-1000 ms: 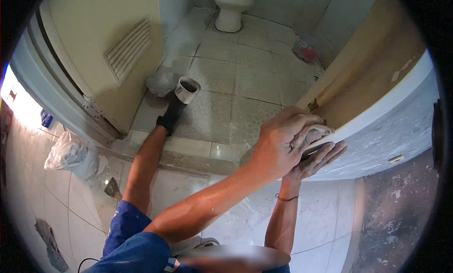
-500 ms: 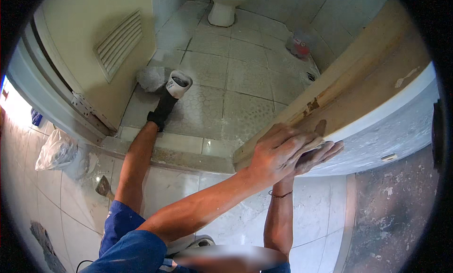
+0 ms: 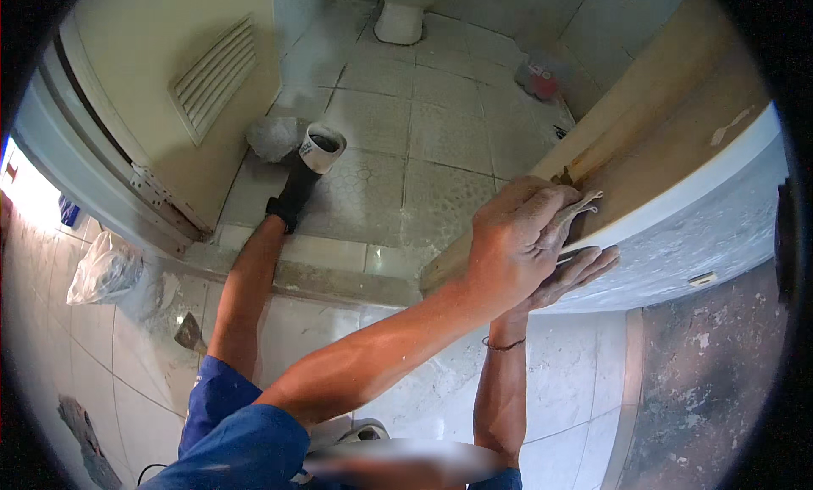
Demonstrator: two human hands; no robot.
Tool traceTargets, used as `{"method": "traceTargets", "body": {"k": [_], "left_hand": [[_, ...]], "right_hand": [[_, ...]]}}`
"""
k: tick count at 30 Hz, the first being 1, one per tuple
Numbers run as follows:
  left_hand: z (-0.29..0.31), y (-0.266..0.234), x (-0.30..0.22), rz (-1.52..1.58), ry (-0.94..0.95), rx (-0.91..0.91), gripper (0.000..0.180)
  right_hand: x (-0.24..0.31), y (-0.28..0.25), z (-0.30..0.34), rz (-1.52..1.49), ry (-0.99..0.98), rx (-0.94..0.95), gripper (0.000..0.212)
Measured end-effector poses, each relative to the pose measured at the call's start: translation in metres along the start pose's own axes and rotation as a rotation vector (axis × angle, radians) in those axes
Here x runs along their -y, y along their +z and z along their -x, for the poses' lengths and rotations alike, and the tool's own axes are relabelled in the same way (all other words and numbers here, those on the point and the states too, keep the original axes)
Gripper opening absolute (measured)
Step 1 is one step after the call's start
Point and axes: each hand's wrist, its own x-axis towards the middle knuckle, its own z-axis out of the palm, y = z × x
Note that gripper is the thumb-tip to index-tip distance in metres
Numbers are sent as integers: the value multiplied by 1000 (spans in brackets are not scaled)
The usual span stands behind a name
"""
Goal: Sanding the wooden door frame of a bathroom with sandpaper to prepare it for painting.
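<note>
My left hand (image 3: 518, 243) reaches across to the right, against the tan wooden door frame (image 3: 669, 138). Its fingers are bent and pinch a thin, crumpled grey sheet (image 3: 584, 205) whose edge sticks out past the fingertips. I cannot tell if it is sandpaper or cloth. Just below, partly hidden by the left hand, my right hand (image 3: 576, 278) rests with fingers stretched out along the white-edged wall (image 3: 677, 223) beside the frame. A thin bracelet (image 3: 505, 344) circles the right wrist. Both hands look dusty.
My leg (image 3: 246, 304) stretches over the raised threshold (image 3: 339, 284) onto the dusty tiled floor (image 3: 449, 134). Nearby are a louvred door (image 3: 216, 79), a grey lump (image 3: 273, 139), a plastic bag (image 3: 106, 270) and a scraper (image 3: 189, 332). A toilet (image 3: 402, 16) stands at the back.
My left hand has shifted up and away along the door frame, and the crumpled sheet at its fingertips now shows. The right hand stays almost where it was.
</note>
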Motion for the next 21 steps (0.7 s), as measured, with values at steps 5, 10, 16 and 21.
{"method": "traceTargets", "body": {"k": [5,10,16,21], "left_hand": [[13,-1,2,173,-21,-47,18],[-9,1,-11,157,-81,-67,14],[-3,-7,-10,240,-193,12,14],[2,-2,-15,258,-283,-30,15]], "right_hand": [[-10,-1,5,-18,-31,18,72],[-2,-4,3,-80,33,19,76],[-3,-1,2,-104,-3,13,76],[-12,7,7,-13,-50,-23,74]]}}
